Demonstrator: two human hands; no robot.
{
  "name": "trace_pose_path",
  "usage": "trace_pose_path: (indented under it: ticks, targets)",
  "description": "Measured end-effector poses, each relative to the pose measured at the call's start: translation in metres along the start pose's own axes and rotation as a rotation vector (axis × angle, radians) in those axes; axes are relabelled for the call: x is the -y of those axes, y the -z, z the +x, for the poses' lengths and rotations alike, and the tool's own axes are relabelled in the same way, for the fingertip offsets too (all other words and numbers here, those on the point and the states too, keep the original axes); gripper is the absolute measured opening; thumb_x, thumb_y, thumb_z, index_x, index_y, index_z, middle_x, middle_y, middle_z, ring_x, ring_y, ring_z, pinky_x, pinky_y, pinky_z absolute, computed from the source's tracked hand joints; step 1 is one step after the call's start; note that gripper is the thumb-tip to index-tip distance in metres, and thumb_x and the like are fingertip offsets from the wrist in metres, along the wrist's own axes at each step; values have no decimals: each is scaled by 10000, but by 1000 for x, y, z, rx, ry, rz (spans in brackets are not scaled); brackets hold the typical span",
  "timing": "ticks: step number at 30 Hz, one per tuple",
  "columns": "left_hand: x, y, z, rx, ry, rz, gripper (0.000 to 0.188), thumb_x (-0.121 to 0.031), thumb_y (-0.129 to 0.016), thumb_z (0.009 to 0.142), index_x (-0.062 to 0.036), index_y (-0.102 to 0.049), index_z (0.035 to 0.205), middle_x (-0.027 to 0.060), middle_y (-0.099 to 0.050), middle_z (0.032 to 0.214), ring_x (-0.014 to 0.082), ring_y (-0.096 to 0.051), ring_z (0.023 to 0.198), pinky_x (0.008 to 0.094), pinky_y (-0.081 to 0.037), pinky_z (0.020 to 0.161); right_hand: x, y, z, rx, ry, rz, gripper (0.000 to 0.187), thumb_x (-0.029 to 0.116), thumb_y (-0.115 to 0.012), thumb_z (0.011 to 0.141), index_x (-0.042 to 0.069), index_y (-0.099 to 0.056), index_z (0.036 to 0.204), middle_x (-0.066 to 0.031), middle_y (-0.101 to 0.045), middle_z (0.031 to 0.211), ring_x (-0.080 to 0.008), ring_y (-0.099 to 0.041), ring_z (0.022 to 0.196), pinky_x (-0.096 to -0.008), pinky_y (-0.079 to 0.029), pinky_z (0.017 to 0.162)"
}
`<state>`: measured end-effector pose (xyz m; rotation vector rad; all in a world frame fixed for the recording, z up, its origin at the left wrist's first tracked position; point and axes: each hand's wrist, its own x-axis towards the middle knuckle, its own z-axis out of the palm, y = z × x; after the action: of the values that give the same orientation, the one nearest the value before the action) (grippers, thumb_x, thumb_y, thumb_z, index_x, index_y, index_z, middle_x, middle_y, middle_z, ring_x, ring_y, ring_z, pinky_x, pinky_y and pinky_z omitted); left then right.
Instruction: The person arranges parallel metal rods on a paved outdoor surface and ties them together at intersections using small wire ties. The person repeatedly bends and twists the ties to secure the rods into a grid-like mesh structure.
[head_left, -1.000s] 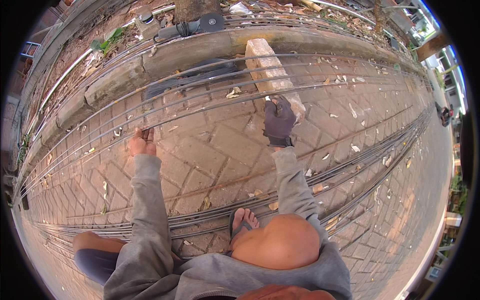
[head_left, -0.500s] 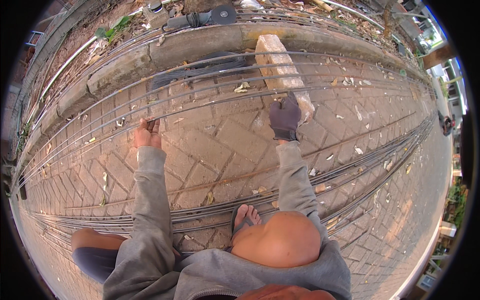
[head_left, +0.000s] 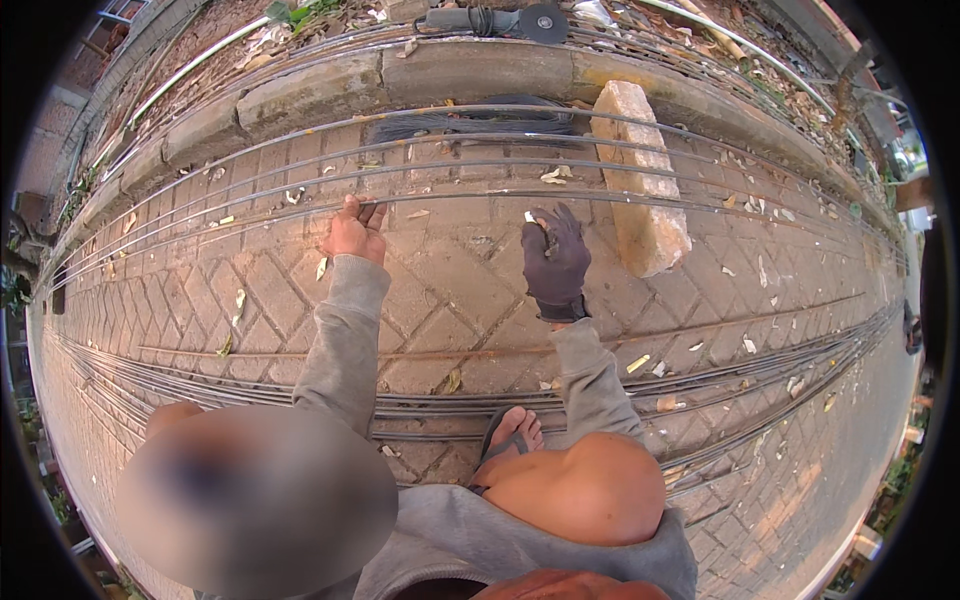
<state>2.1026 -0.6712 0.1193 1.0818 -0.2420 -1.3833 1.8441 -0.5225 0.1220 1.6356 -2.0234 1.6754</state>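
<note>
My bare left hand [head_left: 355, 232] is palm up at the nearest of several thin steel rods [head_left: 440, 196], with its fingers curled against that rod. My right hand [head_left: 556, 258], in a dark glove, is just on the near side of the same rod. Its thumb and fingers pinch a small white piece [head_left: 530, 216] that looks like chalk; most of it is hidden by the glove. Right of that hand lies a long, pale stone block [head_left: 640, 180], and the raised rods pass across its top.
A coil of dark wire [head_left: 470, 124] lies against the concrete kerb [head_left: 480, 72]. Beyond the kerb is an angle grinder [head_left: 500, 20]. Nearer, a rusty rod [head_left: 480, 352] and a bundle of rods [head_left: 720, 360] cross the paving by my sandalled foot [head_left: 512, 432].
My right hand has moved left, away from the stone block, and the white piece now shows in its fingers. My left hand stays at the rod. The whole view has shifted.
</note>
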Motion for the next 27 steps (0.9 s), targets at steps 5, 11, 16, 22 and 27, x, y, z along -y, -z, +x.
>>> trace_pose_path:
  ticks: [5,11,16,22,27]
  targets:
    - [1,-4,-5,-26,10,10,204,-125,-488,1048,74,-532,1053,193,-613,1004,319,-648,950,481,-565,957,7,-39,3,-41,-25,18,189,84,-718,843,52,-712,1029,-146,-733,1012,-395,-632,1143,-445,-515,946]
    - [-1,-7,-9,-64,10,-57,110,-53,-557,1002,29,-485,1013,181,-623,942,307,-675,844,482,-625,805,6,-51,0,-71,19,-59,207,118,-721,850,43,-693,1041,-216,-699,1055,-451,-612,1114,-514,-508,934]
    - [2,-8,-9,-90,2,-85,121,-39,-572,991,16,-469,1023,169,-625,924,304,-678,827,487,-625,777,5,-54,1,-95,97,-199,208,151,-727,838,51,-698,1018,-211,-704,967,-431,-653,1005,-502,-524,878]
    - [-2,-15,-20,-97,-1,-84,133,-36,-580,986,-5,-454,1015,162,-624,930,291,-678,827,483,-624,760,19,-47,-13,889,-316,-592,220,222,-722,813,69,-702,970,-180,-697,844,-387,-687,843,-473,-544,752]
    - [-3,-19,-26,-110,2,-113,146,-45,-589,976,-19,-446,983,152,-630,932,265,-674,818,476,-621,728,90,-39,-29,551,-29,232,180,143,-739,806,60,-700,961,-159,-724,920,-401,-687,926,-440,-550,785]
